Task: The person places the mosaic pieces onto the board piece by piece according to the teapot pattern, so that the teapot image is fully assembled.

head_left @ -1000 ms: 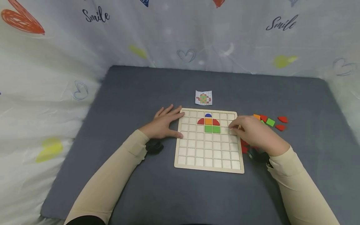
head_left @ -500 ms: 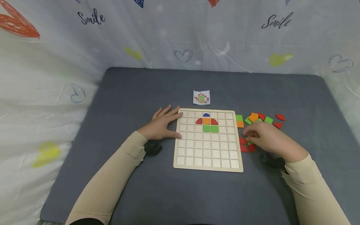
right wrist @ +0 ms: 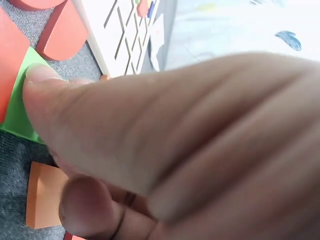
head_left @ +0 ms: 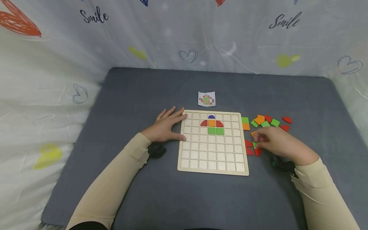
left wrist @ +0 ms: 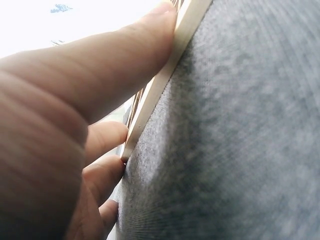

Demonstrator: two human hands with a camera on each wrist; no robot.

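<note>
A wooden grid board (head_left: 213, 142) lies on the grey mat (head_left: 143, 92), and everything else sits around it. The left hand (head_left: 166, 126) rests flat at the board's left edge, fingers straight and slightly spread, fingertips reaching onto the board's upper-left corner; in the left wrist view the thumb (left wrist: 115, 75) lies pressed along the board's wooden rim (left wrist: 165, 85). It holds nothing.

The right hand (head_left: 274, 142) is just off the board's right edge, down among the loose pieces. Its fingers are curled close together, and the thumb (right wrist: 55, 95) presses on a green square piece (right wrist: 22, 100) — the same piece peeks out beside the fingers in the head view (head_left: 254, 145). Whether the piece is lifted off the mat or only pinned to it cannot be told. An orange piece (right wrist: 45, 192) lies just beside the hand, and red curved pieces (head_left: 249, 147) lie between the hand and the board's edge.

On the board, near its top middle, sit a blue half-round (head_left: 211, 117), an orange square (head_left: 211, 123) flanked by red quarter-rounds, and two green squares (head_left: 216, 130) below. More loose pieces (head_left: 267, 121) — orange, green, red — are scattered off the board's upper-right corner. A small pattern card (head_left: 206, 98) lies just beyond the board's top edge.
</note>
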